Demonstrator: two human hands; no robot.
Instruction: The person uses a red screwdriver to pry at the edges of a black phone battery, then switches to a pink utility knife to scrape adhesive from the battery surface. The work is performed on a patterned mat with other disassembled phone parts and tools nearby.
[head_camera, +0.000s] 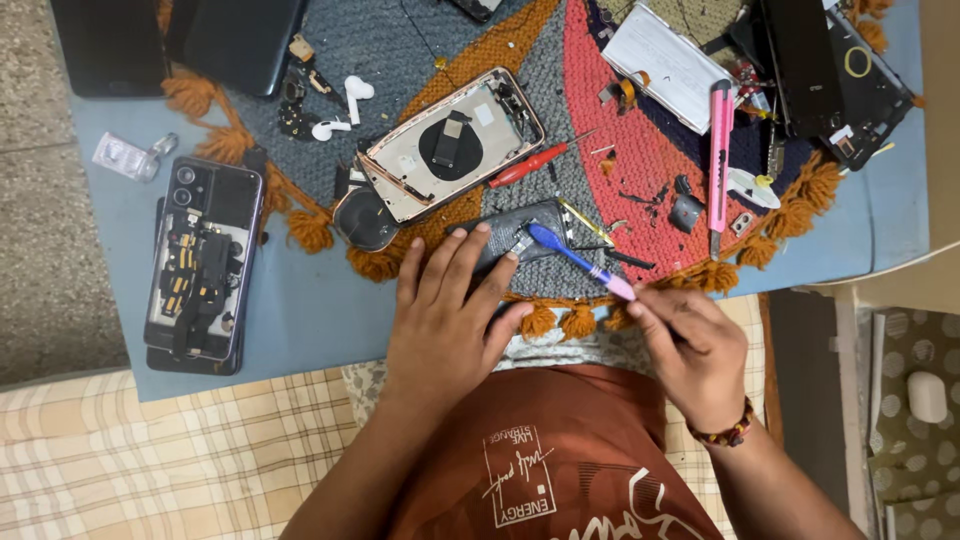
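My left hand (445, 305) presses flat on a small dark phone part (522, 232) at the near edge of a round woven mat (600, 150), fingers spread over it. My right hand (690, 345) pinches a blue and pink screwdriver (580, 262) by its pink end; the blue tip touches the dark part beside my left fingertips. Just beyond lies an opened phone shell (455, 142) with a rose-gold frame, inner side up.
A red screwdriver (528, 165) lies next to the shell. A pink utility knife (720, 160), a white flat part (668, 62) and dark phone pieces (830, 70) sit at right. A disassembled phone (203, 260), white earbuds (345, 105) and dark tablets (180, 40) lie left on the blue table (310, 310).
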